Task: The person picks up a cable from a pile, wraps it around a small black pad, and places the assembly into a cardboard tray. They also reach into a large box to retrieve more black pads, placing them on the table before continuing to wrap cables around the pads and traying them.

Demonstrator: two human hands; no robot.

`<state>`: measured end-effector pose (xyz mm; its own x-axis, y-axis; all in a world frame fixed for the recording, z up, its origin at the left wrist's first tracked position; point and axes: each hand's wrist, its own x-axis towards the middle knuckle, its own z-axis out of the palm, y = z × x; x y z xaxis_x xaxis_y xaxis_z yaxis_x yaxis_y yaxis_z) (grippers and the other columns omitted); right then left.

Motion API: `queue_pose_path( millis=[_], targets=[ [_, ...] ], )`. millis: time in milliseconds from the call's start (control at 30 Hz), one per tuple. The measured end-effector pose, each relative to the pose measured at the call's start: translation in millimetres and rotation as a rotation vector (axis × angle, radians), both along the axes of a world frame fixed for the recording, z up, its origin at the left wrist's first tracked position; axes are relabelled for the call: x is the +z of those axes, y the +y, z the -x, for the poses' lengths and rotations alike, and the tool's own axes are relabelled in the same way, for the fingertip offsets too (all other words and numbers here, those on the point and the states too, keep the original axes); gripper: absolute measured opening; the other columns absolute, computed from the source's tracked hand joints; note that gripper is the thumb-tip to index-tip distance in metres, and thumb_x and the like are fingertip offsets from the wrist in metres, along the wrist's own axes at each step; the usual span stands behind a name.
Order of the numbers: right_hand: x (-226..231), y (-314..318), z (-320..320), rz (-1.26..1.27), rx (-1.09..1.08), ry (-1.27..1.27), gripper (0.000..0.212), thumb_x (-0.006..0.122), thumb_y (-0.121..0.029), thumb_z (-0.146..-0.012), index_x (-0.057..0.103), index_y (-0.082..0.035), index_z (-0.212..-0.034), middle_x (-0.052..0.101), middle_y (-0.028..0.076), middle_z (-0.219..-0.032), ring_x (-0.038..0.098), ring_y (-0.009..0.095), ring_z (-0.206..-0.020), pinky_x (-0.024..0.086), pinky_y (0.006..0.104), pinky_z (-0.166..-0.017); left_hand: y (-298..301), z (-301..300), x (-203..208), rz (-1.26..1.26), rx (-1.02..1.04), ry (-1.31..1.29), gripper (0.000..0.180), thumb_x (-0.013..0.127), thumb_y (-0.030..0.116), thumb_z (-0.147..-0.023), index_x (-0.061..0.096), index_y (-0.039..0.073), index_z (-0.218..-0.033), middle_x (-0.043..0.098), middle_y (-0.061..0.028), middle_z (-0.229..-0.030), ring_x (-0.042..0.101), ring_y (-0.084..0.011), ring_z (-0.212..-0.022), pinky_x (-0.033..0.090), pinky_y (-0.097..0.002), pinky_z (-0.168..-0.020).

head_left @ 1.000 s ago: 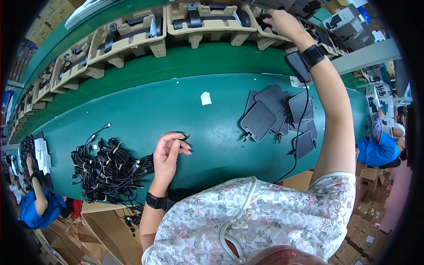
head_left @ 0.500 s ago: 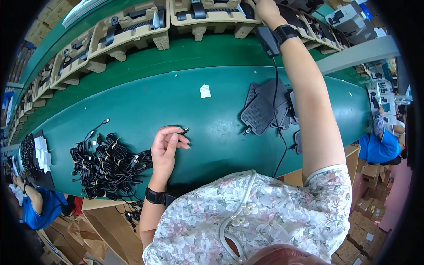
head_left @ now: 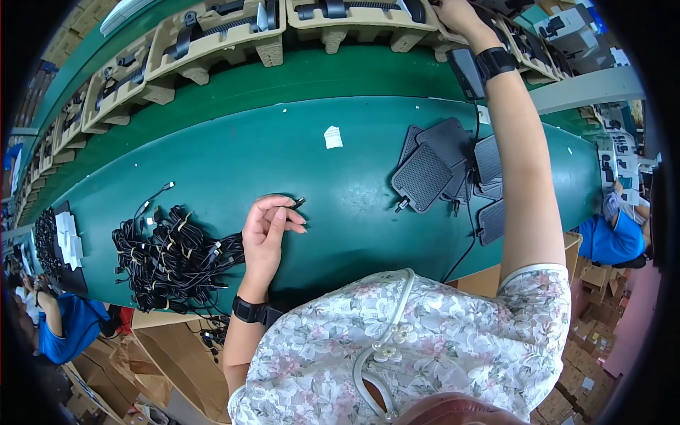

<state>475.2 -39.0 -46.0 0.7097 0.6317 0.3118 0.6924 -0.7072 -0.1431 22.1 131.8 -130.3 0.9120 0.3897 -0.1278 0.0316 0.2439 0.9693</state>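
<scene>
My left hand [head_left: 268, 228] is closed over the green table, pinching a small black cable plug [head_left: 299, 203] between thumb and fingers. Any cable behind it is hidden by the hand. Beside that hand lies a heap of bundled black cables [head_left: 177, 262]. My right hand [head_left: 462, 17] reaches far forward to a moulded pulp tray [head_left: 361, 27], its fingers curled at the tray's side and partly cut off by the picture's edge. What they grip cannot be made out. A black box-shaped device [head_left: 465, 73] with a cable hangs by my right wrist strap.
Several dark textured pads [head_left: 423, 177] lie under and beside my right forearm. A white paper slip [head_left: 333, 137] lies mid-table. Pulp trays line the raised far shelf, and a grey beam [head_left: 584, 90] crosses at right. Co-workers in blue [head_left: 613, 234] sit on both sides.
My right hand has moved right along the trays, and the wrist device with it. The view has shifted slightly. My left hand keeps the cable plug in nearly the same place.
</scene>
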Motion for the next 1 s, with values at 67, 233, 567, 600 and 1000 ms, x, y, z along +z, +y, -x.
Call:
queue_pose_path(
  millis=[67,233,567,600,1000],
  targets=[
    [-0.3,3.7,-0.4,-0.090,-0.116,0.028,0.022,0.057,-0.024,-0.081,0.062,-0.003,-0.090,0.062,0.023,-0.089,0.059,0.038,-0.088,0.047,0.0437,-0.074,-2.7,-3.0,1.4,-0.001,0.013,-0.017,0.013,0.046,0.007,-0.094,0.051,-0.001,-0.104,0.058,-0.0089,-0.098,0.060,-0.0142,-0.077,0.052,-0.0264,-0.067],
    [-1.4,15.6,10.7,-0.064,-0.175,-0.053,0.019,0.056,-0.018,-0.083,0.060,-0.003,-0.094,0.062,0.023,-0.091,0.059,0.039,-0.088,0.047,0.0433,-0.075,-0.4,0.1,-4.9,-0.061,0.001,-0.027,0.013,0.046,0.007,-0.094,0.051,-0.001,-0.104,0.058,-0.0093,-0.097,0.060,-0.0142,-0.077,0.052,-0.0263,-0.067],
    [19.5,-34.1,177.9,0.452,0.344,-0.089,0.048,0.067,-0.037,-0.072,0.056,-0.005,-0.105,0.056,0.013,-0.098,0.057,0.031,-0.092,0.049,0.0396,-0.071,0.5,2.6,-12.9,-0.090,0.034,-0.061,0.014,0.046,0.007,-0.094,0.051,-0.001,-0.104,0.059,-0.0092,-0.096,0.060,-0.0138,-0.076,0.052,-0.0258,-0.068],
    [20.6,-38.3,208.3,0.520,0.326,-0.043,0.052,0.069,-0.038,-0.070,0.055,-0.006,-0.109,0.054,0.012,-0.102,0.055,0.030,-0.096,0.048,0.0391,-0.072,2.6,3.3,-13.7,-0.087,0.034,-0.066,0.014,0.045,0.007,-0.094,0.051,-0.001,-0.104,0.059,-0.0088,-0.095,0.060,-0.0135,-0.075,0.052,-0.0256,-0.068],
    [-54.8,-59.1,271.7,0.295,0.592,0.041,0.030,0.070,-0.022,-0.074,0.051,-0.007,-0.094,0.052,0.011,-0.088,0.055,0.021,-0.069,0.046,0.0324,-0.060,4.2,-3.5,-28.8,-0.161,-0.026,-0.066,0.016,0.048,0.011,-0.094,0.053,0.001,-0.105,0.059,-0.0090,-0.097,0.058,-0.0127,-0.073,0.049,-0.0237,-0.066]
  ],
)
